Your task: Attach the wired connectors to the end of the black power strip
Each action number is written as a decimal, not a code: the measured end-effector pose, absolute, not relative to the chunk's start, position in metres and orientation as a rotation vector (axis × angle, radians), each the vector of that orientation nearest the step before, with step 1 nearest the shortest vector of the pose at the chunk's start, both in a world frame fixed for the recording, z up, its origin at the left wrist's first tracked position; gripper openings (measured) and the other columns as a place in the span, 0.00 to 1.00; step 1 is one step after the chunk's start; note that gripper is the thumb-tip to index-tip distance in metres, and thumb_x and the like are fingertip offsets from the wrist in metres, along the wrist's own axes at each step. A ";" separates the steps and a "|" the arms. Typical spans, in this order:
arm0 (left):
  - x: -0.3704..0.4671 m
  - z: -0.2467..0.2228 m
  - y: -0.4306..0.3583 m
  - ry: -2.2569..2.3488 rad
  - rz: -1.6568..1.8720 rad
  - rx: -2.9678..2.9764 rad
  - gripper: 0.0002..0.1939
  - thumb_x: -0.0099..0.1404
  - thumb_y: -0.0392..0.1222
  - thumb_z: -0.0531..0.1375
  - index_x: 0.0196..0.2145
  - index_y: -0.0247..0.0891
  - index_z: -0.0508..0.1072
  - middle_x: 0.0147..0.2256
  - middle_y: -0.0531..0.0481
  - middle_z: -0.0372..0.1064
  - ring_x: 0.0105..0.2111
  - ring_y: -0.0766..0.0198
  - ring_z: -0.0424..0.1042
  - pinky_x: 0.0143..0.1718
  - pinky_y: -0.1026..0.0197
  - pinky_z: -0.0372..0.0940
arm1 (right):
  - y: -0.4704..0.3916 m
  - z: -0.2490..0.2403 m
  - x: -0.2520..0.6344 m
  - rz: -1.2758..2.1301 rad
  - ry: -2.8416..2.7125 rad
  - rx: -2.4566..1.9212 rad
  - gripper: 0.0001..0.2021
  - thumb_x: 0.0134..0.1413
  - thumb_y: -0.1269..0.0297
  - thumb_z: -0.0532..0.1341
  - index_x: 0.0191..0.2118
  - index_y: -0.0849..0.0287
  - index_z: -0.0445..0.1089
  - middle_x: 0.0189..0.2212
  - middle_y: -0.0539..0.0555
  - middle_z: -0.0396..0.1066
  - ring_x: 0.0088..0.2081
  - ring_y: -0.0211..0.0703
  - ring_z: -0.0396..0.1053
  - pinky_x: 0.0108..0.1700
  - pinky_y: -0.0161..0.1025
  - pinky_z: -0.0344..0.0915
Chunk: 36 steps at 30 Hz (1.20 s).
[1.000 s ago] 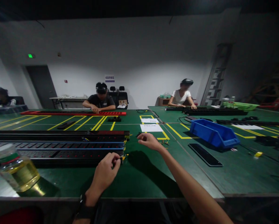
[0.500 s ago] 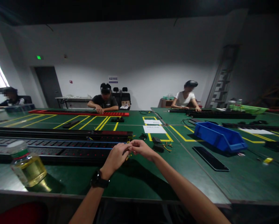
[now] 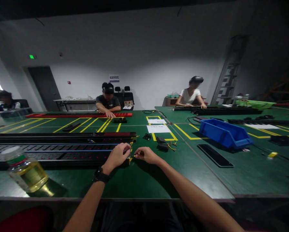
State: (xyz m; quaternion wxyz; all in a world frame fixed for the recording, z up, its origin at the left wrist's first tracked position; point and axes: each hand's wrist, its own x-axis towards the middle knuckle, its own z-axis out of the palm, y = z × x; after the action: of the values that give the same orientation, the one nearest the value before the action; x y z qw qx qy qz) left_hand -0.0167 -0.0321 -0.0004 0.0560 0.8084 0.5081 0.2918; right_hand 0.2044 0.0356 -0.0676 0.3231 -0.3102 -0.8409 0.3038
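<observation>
A long black metal rail assembly (image 3: 81,156) with a blue strip and red dots lies across the left of the table, its end near my hands. Over that end, my left hand (image 3: 117,156) is closed with curled fingers; a small dark item shows at its fingertips, too small to name. Just right of the end, my right hand (image 3: 147,156) pinches a thin yellow wire (image 3: 133,157) that comes out of the assembly. The two hands are a little apart. Beyond them lie a black bracket (image 3: 147,136) and a black block with yellow wires (image 3: 162,144).
A bottle of yellow liquid (image 3: 28,172) stands at the front left. To the right are a phone (image 3: 215,155) and a blue bin (image 3: 224,133). Paper sheets (image 3: 158,129) lie mid-table. Co-workers (image 3: 108,101) sit across the table.
My hands were together at the assembly's end and have now parted, the right one a little lower with the wire. The view has shifted slightly. A co-worker across has reached an arm forward.
</observation>
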 end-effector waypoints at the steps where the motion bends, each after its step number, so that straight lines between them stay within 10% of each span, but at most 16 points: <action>1: -0.015 0.001 -0.033 1.550 0.862 2.439 0.07 0.70 0.40 0.58 0.41 0.40 0.76 0.38 0.48 0.77 0.39 0.60 0.76 0.43 0.61 0.66 | 0.033 -0.068 0.202 0.758 -2.213 -0.809 0.08 0.59 0.62 0.67 0.40 0.59 0.81 0.32 0.52 0.78 0.32 0.39 0.70 0.34 0.33 0.61; 36: 0.003 0.013 -0.042 1.927 0.478 2.248 0.12 0.72 0.49 0.55 0.39 0.44 0.77 0.38 0.48 0.80 0.39 0.57 0.78 0.34 0.62 0.59 | 0.027 -0.072 0.194 0.474 -2.288 -0.900 0.06 0.60 0.61 0.69 0.35 0.57 0.79 0.32 0.51 0.77 0.33 0.39 0.68 0.35 0.33 0.56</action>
State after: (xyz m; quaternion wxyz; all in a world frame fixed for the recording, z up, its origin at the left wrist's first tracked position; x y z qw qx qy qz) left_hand 0.0030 -0.0418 0.0131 0.0712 0.7477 0.6408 0.1591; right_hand 0.1939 0.0269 -0.0716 0.3135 -0.3415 -0.8676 0.1798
